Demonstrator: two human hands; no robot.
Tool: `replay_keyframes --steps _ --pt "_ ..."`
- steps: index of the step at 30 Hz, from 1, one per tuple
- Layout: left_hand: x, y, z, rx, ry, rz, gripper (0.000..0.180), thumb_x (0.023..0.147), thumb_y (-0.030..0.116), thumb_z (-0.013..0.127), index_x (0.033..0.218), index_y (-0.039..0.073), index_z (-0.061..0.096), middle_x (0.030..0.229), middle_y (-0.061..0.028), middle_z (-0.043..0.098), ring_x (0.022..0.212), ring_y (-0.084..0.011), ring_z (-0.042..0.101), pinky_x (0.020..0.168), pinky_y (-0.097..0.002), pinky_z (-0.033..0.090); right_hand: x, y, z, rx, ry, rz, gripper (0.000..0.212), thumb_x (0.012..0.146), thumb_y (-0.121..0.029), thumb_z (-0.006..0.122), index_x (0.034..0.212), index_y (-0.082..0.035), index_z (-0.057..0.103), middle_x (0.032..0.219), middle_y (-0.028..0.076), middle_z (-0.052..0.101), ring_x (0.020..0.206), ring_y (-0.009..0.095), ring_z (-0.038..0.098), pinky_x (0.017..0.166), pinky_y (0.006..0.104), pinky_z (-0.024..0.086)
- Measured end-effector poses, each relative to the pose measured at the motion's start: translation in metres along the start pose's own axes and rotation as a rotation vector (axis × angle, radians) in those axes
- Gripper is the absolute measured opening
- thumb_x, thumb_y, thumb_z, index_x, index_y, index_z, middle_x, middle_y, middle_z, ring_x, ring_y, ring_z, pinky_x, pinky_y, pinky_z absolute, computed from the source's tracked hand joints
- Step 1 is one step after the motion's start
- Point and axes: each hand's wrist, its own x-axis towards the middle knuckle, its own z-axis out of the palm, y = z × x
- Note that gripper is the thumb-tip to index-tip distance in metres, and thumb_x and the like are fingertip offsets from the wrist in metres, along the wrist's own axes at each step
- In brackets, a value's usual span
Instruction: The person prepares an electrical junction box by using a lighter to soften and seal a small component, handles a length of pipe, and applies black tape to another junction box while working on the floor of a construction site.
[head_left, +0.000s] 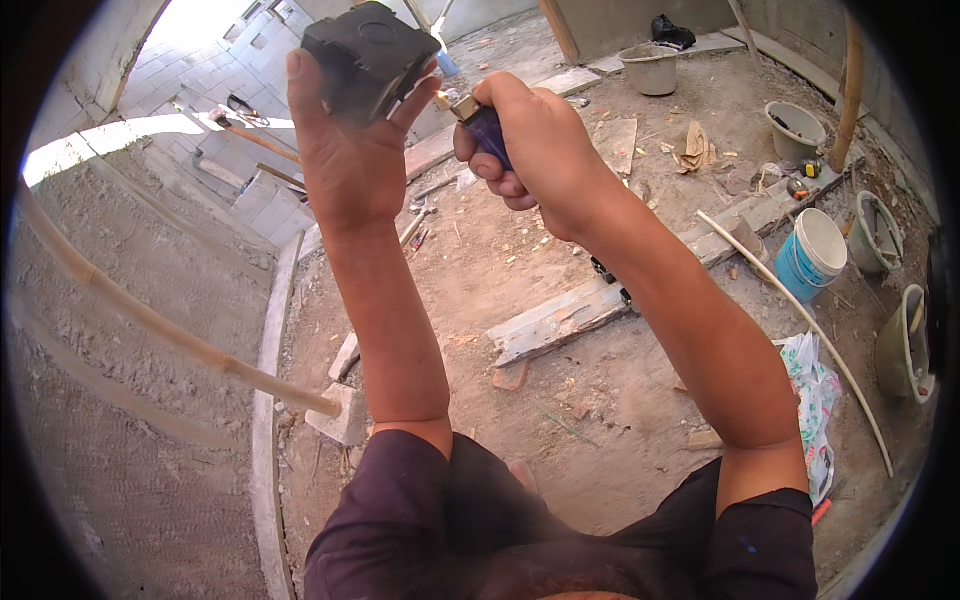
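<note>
Watching from my end through the head view, I have both hands raised at the top of the picture, close together. The left hand [355, 170] is partly open around a blocky black case [370, 50], thumb on one side and fingers on the other. The right hand [530, 130] is curled firmly round a small purple object [486, 138], lighter-like, its brass-coloured end [465, 108] facing the left fingers. I can't tell whether that end touches anything.

I judge the step in hand to be bringing the two things together, or working one beside the other, in mid-air. The next move, as I read it, calls for a steady left hand and small, careful travel from the right, minding the left fingertips. Below, planks [560, 320] lie on the dirt floor [600, 450], well apart from the work.
</note>
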Motion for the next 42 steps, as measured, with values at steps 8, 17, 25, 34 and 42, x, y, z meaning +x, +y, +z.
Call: replay_keyframes --steps 8,17,25,34,42 --pt "-0.003 0.005 0.028 0.008 0.051 0.13 0.056 0.096 0.056 0.059 0.134 0.016 0.056 0.131 -0.0095 0.06 0.118 -0.0384 0.058 0.101 -0.0597 0.046 -0.011 -0.018 -0.01 0.009 -0.038 -0.019 0.043 0.096 -0.035 0.043 0.073 -0.003 0.059 0.056 0.0 0.048 0.045 0.008 0.039 0.04 0.0248 0.027" --pt "-0.001 -0.002 0.047 -0.107 -0.032 0.163 0.058 0.096 0.061 0.056 0.133 0.015 0.054 0.134 -0.0052 0.057 0.122 -0.0275 0.054 0.099 -0.0597 0.044 -0.011 -0.022 -0.011 -0.01 -0.019 -0.164 0.043 0.096 -0.035 0.044 0.074 -0.002 0.059 0.058 0.001 0.049 0.046 0.009 0.039 0.041 0.0251 0.028" --pt "-0.001 -0.006 0.054 -0.062 -0.02 0.226 0.06 0.092 0.064 0.059 0.133 0.02 0.056 0.133 -0.0032 0.059 0.122 -0.0286 0.055 0.102 -0.0613 0.04 -0.008 -0.021 -0.012 -0.074 -0.01 -0.148 0.051 0.098 -0.034 0.04 0.096 0.011 0.065 0.093 0.026 0.065 0.089 0.032 0.063 0.08 0.0391 0.048" --pt "-0.003 -0.017 0.063 -0.188 -0.041 0.19 0.053 0.093 0.053 0.066 0.129 0.014 0.06 0.13 -0.0092 0.062 0.124 -0.0315 0.055 0.111 -0.0554 0.04 -0.008 -0.024 -0.021 -0.065 0.0 -0.125 0.055 0.1 -0.036 0.04 0.105 0.012 0.066 0.107 0.031 0.067 0.103 0.036 0.068 0.09 0.0419 0.052" --pt "0.01 -0.029 0.052 -0.215 0.125 -0.066 0.064 0.086 0.047 0.077 0.129 0.006 0.051 0.121 -0.0145 0.062 0.113 -0.0349 0.059 0.106 -0.055 0.048 0.002 -0.024 -0.041 -0.048 0.152 -0.341 0.046 0.092 -0.049 0.065 0.082 -0.004 0.064 0.059 -0.005 0.049 0.049 0.004 0.041 0.043 0.0219 0.031"
